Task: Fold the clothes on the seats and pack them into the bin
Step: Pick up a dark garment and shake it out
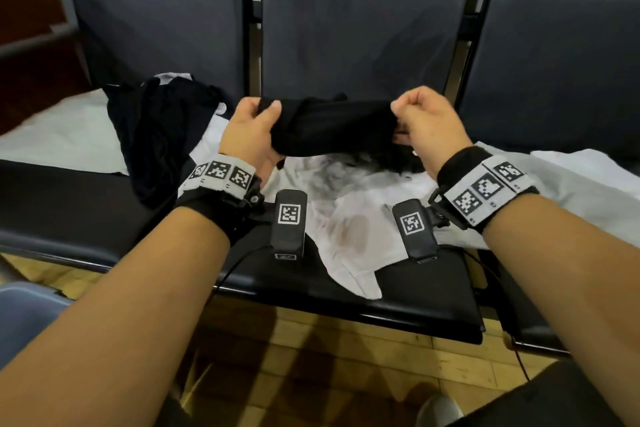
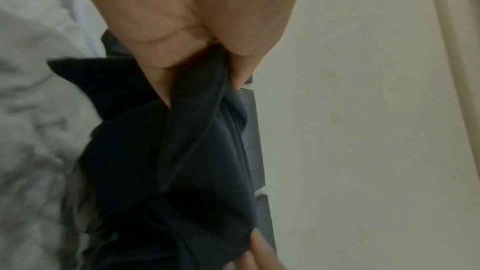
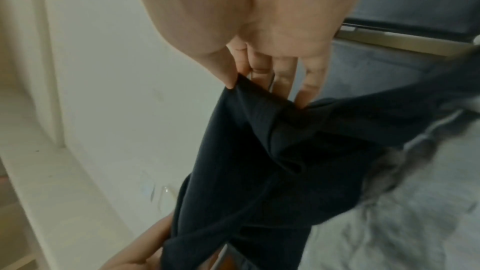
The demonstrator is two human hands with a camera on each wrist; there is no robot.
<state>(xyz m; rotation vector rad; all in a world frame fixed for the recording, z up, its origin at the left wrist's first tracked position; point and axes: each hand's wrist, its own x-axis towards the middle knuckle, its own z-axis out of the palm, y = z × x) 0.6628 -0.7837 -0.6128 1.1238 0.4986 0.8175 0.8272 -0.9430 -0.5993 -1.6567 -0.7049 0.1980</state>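
A black garment (image 1: 332,128) is stretched in the air between both hands, above the middle seat (image 1: 429,295). My left hand (image 1: 252,128) grips its left end with thumb on top; the left wrist view shows the dark cloth (image 2: 182,151) bunched under my curled fingers (image 2: 166,48). At the garment's right end my right hand (image 1: 422,121) pinches the cloth; in the right wrist view the fabric (image 3: 272,151) hangs from my fingertips (image 3: 233,75). A white garment (image 1: 349,218) with a brownish stain lies spread on the seat beneath. No bin is in view.
Another black garment (image 1: 156,135) lies crumpled on the left seat over a white cloth (image 1: 65,135). More white cloth (image 1: 588,184) covers the right seat. Dark padded seat backs (image 1: 360,31) rise behind. Wooden floor (image 1: 311,357) lies below the seat edge.
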